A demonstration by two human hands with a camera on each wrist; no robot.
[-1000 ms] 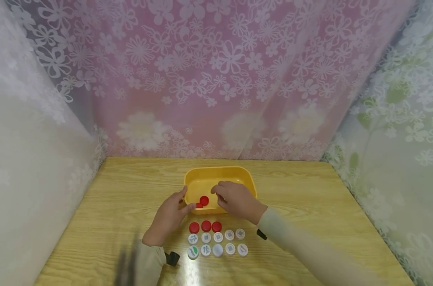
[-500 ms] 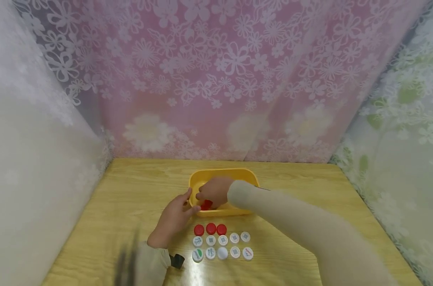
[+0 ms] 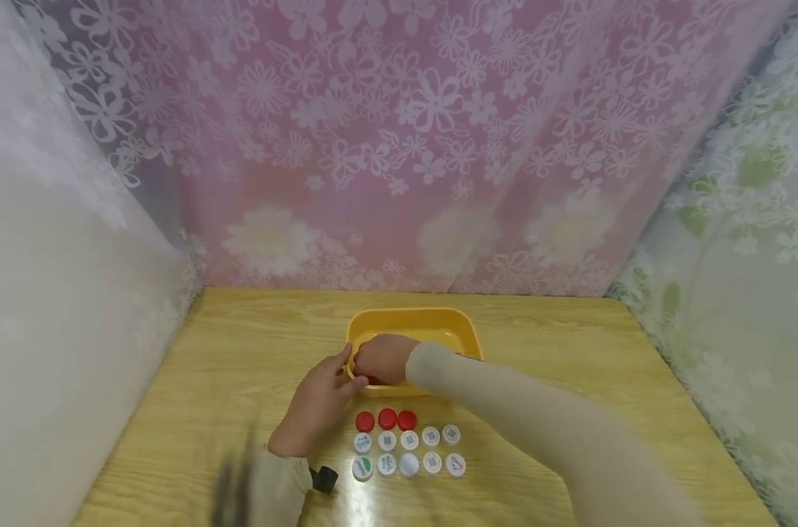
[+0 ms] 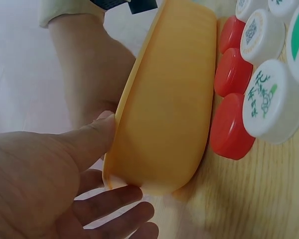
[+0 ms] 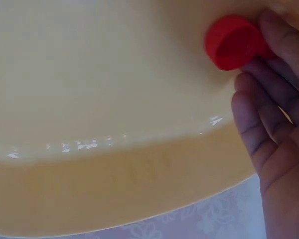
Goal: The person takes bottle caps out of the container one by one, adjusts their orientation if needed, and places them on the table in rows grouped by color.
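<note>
A yellow plastic basin (image 3: 461, 333) stands on the table. My left hand (image 3: 320, 402) grips its near left corner, with the thumb (image 4: 97, 132) on the rim and fingers spread along the outer wall. My right hand (image 3: 384, 359) reaches down inside the basin toward that corner. Two red bottle caps are there in the right wrist view: one red cap (image 5: 231, 42) lies with its hollow side showing, and another red cap (image 5: 266, 50) is pinched between thumb and fingers, mostly hidden. From the head view the hand covers nearly all the red.
In front of the basin, three red caps (image 3: 387, 419) form a row. Two rows of white caps (image 3: 408, 440) lie nearer, some printed with codes or lettering. The wooden table (image 3: 254, 329) is bounded by a pink flowered curtain (image 3: 432, 146) behind and pale cloths at both sides.
My right hand has moved left and down into the basin's near left corner, over the red caps seen there earlier. The left hand keeps its hold on the corner.
</note>
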